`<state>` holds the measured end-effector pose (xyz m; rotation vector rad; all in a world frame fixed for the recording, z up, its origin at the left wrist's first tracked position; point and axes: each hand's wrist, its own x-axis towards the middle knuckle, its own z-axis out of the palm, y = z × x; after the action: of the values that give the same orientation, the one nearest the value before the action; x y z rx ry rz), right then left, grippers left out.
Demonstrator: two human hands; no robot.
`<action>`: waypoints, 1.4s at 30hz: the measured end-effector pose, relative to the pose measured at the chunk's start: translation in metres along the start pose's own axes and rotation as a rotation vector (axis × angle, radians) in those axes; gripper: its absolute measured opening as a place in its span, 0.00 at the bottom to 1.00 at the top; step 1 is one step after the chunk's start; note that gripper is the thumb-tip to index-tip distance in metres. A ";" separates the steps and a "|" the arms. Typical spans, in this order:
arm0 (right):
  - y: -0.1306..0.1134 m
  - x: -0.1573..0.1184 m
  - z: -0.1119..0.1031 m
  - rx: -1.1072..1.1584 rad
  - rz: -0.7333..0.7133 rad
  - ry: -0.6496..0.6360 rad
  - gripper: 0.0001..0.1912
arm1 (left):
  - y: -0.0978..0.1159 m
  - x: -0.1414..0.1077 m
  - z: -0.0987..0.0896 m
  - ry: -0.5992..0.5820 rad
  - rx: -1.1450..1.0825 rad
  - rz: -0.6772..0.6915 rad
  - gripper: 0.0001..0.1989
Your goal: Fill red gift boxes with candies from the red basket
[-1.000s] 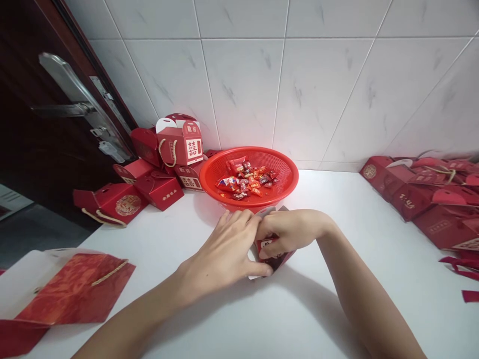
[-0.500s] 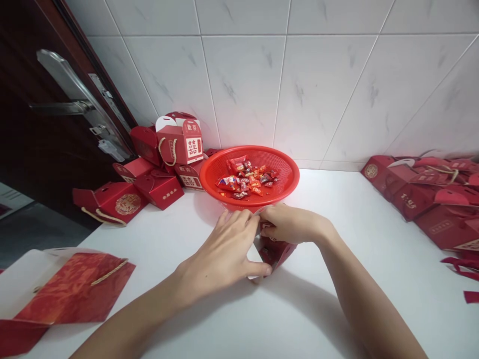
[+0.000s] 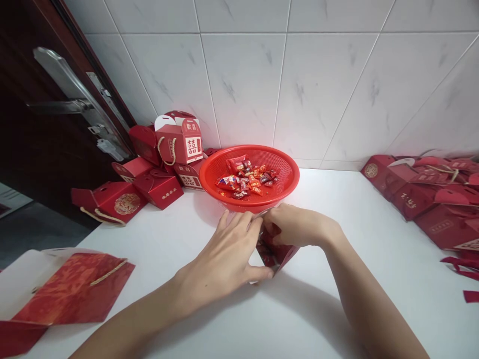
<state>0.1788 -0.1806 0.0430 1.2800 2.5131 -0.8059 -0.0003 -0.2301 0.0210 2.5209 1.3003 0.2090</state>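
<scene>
A small red paper gift box (image 3: 279, 257) with its top open stands on the white tabletop, in front of a red plastic basket (image 3: 249, 202). My left hand (image 3: 232, 249) grips the box's left side, thumb at the near edge and fingers along the far left. At the box's mouth, my right hand (image 3: 290, 224) has its fingers curled inward near the far edge; what they pinch is hidden. The box's inside is dark and reddish, its contents unclear. Several wrapped candies (image 3: 256, 182) lie in the basket.
Red gift boxes (image 3: 159, 189) are stacked at the back left, beside a dark door with a metal handle (image 3: 71, 105). More boxes (image 3: 422, 199) stand at the right, with red ribbons (image 3: 464, 267) by them. An opened red box (image 3: 75, 289) lies at the near left. A tiled wall (image 3: 243, 89) rises behind.
My right hand has shifted slightly right at the box's mouth, so more of the inside shows. My left hand keeps its hold, and the candies in the basket look the same.
</scene>
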 end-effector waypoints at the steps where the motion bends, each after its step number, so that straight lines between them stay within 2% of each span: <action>1: -0.001 -0.001 0.000 -0.025 -0.001 -0.007 0.08 | 0.001 0.000 0.000 -0.003 -0.001 -0.001 0.26; 6: -0.003 0.003 0.000 -0.059 0.001 -0.081 0.08 | 0.001 0.001 -0.002 -0.012 -0.030 -0.002 0.27; 10: 0.002 0.002 -0.002 0.014 -0.078 -0.105 0.10 | -0.001 0.000 -0.003 -0.001 -0.045 -0.002 0.26; 15: 0.011 -0.022 -0.009 0.139 -0.061 0.115 0.23 | -0.001 0.000 -0.001 0.002 -0.045 -0.006 0.25; 18: 0.018 -0.039 -0.014 0.162 -0.009 0.158 0.27 | -0.002 0.002 -0.001 0.010 -0.089 0.027 0.30; 21: 0.025 -0.050 -0.017 0.143 0.025 0.181 0.25 | -0.007 0.006 -0.003 0.001 -0.120 0.048 0.35; 23: 0.028 -0.053 -0.019 0.133 0.046 0.204 0.20 | -0.014 0.011 -0.006 -0.019 -0.137 0.055 0.38; 27: 0.029 -0.054 -0.021 0.121 0.075 0.224 0.12 | -0.027 0.020 -0.014 -0.054 -0.156 0.083 0.31; 29: 0.029 -0.053 -0.021 0.124 0.082 0.215 0.12 | -0.031 0.022 -0.018 -0.059 -0.149 0.093 0.27; 35: 0.027 -0.050 -0.022 0.133 0.101 0.253 0.17 | -0.032 0.020 -0.019 -0.053 -0.114 0.131 0.30; 38: 0.024 -0.048 -0.022 0.110 0.117 0.260 0.16 | -0.030 0.019 -0.017 -0.023 -0.118 0.065 0.30; 40: 0.021 -0.046 -0.022 0.091 0.100 0.221 0.13 | -0.029 0.019 -0.018 -0.003 -0.151 -0.009 0.29; 42: 0.019 -0.047 -0.022 0.089 0.053 0.176 0.07 | -0.029 0.018 -0.022 -0.005 -0.197 -0.026 0.29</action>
<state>0.2231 -0.1917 0.0732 1.5009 2.5906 -0.8364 -0.0177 -0.1951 0.0318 2.3376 1.2448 0.3094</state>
